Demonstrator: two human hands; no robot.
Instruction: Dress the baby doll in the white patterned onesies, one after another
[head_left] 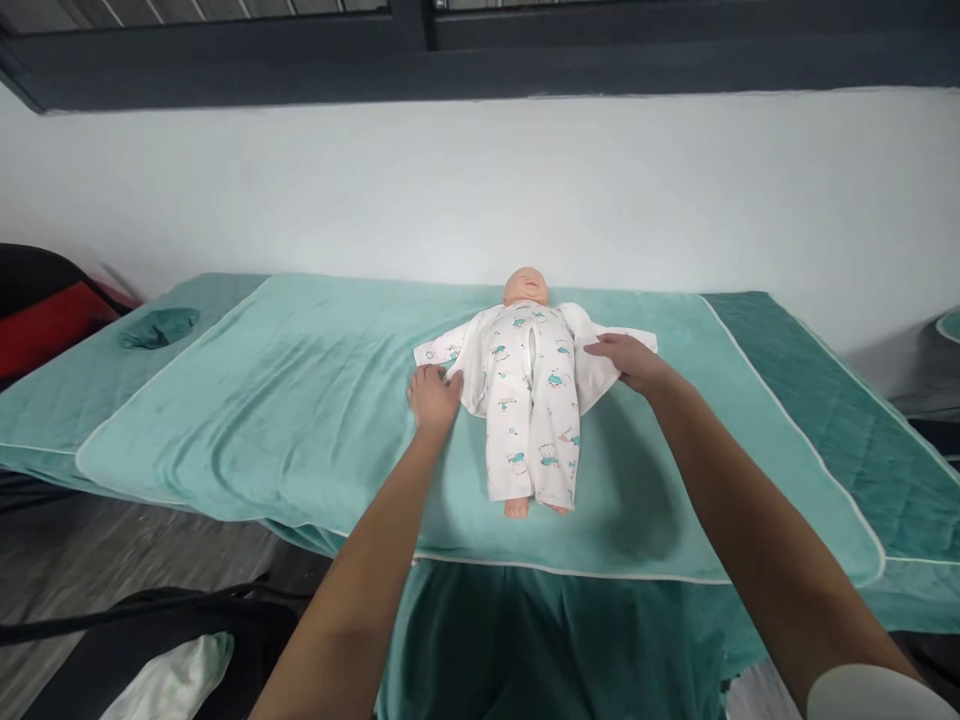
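Observation:
A baby doll (526,286) lies on its back on a teal towel (300,400), dressed in a white printed romper (531,410) whose top is spread open to both sides. My left hand (433,396) rests at the left flap of the garment, fingers curled on its edge. My right hand (626,360) lies on the right flap, fingers pressed down on the cloth. The doll's bare feet stick out of the trouser legs toward me.
The towel covers a padded table (840,400) against a white wall. A crumpled teal cloth (159,327) lies at the far left. A red and black object (45,320) stands at the left edge. A dark bag with white cloth (172,680) sits below left.

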